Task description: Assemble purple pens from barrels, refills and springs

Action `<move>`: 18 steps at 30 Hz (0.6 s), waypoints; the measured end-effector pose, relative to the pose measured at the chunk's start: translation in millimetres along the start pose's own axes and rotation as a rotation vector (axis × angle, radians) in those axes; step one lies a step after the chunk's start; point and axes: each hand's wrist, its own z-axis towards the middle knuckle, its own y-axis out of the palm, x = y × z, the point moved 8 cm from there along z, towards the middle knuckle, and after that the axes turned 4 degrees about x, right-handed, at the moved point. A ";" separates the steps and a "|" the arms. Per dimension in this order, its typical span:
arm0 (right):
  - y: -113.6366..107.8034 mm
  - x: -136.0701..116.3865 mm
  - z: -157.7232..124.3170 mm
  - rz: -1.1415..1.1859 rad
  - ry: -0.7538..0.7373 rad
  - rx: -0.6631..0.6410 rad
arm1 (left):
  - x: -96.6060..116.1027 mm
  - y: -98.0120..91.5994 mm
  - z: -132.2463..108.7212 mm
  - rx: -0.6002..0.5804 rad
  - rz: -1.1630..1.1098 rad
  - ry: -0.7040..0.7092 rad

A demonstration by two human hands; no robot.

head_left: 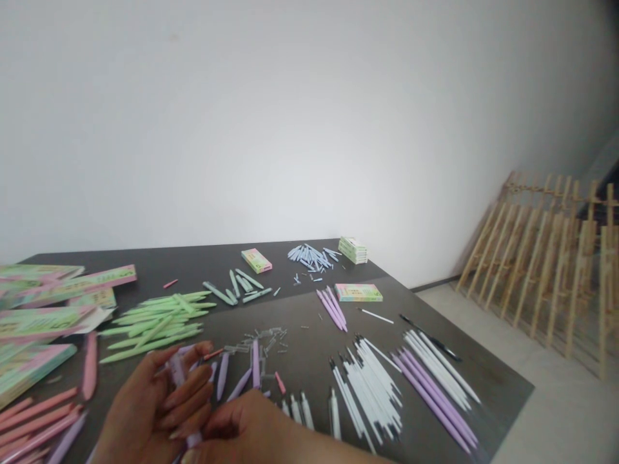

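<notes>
While our left hand (162, 399) curls round a purple pen part (178, 370) near the green pens (157, 320), our right hand (249, 419) seems to pinch another purple piece (194, 439) close by at the tabletop (285, 310).

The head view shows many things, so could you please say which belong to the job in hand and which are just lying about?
Seemingly in the job:
left hand, curled round a purple piece
right hand, pinching a purple end
probably the loose purple parts beside them

Apparently lying about:
green pen barrels
black pen
wooden frames by the wall
</notes>
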 end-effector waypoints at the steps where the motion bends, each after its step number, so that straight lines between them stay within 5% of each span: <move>1: 0.8 0.6 0.8 -0.014 -0.010 0.005 | 1.2 1.7 -0.4 -0.025 0.047 0.025; 4: -4.9 -8.5 2.9 -0.094 -0.092 0.065 | 4.1 4.6 -2.8 -0.045 0.111 0.088; 7: -37.9 -26.8 2.1 -0.331 -0.121 0.222 | 7.9 9.4 -6.5 -0.034 0.091 0.143; 12: -167.8 -49.2 -20.9 -0.668 -0.008 0.760 | 26.7 9.1 -9.7 0.034 0.054 0.335; 15: -228.7 -32.9 -30.3 -0.804 0.162 0.894 | 30.6 -3.7 -6.6 0.140 0.031 0.341; 18: -253.2 -8.0 -28.0 -0.906 0.308 0.905 | 30.5 -11.3 -3.0 0.175 -0.004 0.297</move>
